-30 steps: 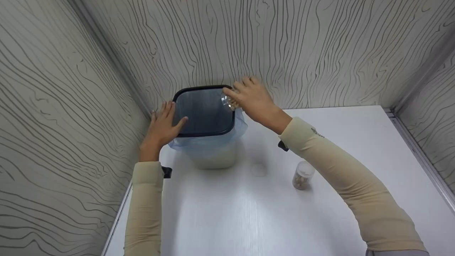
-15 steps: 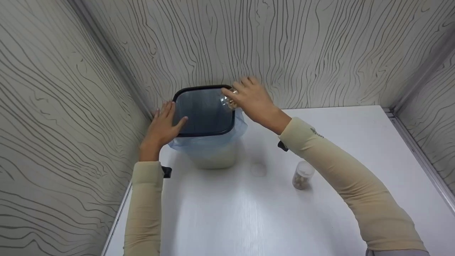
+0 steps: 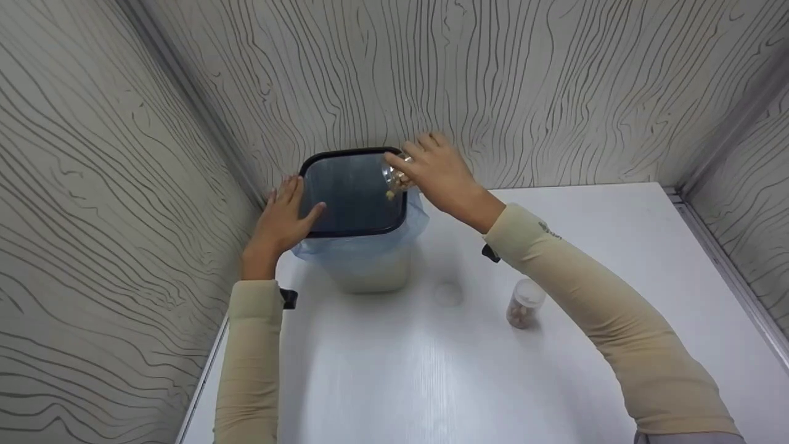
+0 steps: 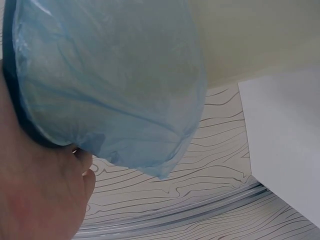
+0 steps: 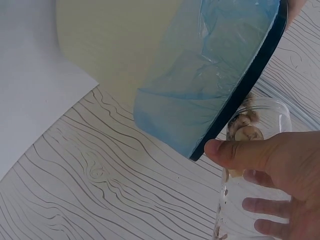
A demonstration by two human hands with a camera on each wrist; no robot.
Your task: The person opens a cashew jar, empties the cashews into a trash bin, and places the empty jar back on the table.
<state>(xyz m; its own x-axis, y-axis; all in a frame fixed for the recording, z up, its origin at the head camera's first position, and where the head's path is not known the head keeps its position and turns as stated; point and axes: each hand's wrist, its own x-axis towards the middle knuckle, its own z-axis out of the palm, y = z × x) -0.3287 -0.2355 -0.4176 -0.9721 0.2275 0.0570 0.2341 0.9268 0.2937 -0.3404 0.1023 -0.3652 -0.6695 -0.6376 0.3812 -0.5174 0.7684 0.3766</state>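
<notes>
My right hand (image 3: 441,169) grips a clear jar (image 3: 397,172), tipped over the right rim of a cream trash bin (image 3: 370,277). In the right wrist view, brown and cream pieces (image 5: 248,132) lie inside the jar near its mouth, with the thumb across its side. A yellowish piece (image 3: 390,195) is just below the jar's mouth. The bin has a dark rim (image 3: 357,234) and a blue bag (image 4: 110,85) folded over its outside. Flat against the bin's left rim rests my left hand (image 3: 280,216), fingers extended and thumb over the opening.
On the white table (image 3: 394,370) stands a second clear jar (image 3: 524,303) with brownish contents and a whitish top, left of the right forearm. A round translucent lid (image 3: 449,294) lies right of the bin. Wood-patterned walls (image 3: 493,92) enclose the back and sides.
The tilted jar has shifted slightly in the right hand, and a yellowish piece now shows below its mouth. The left hand has stayed on the rim.
</notes>
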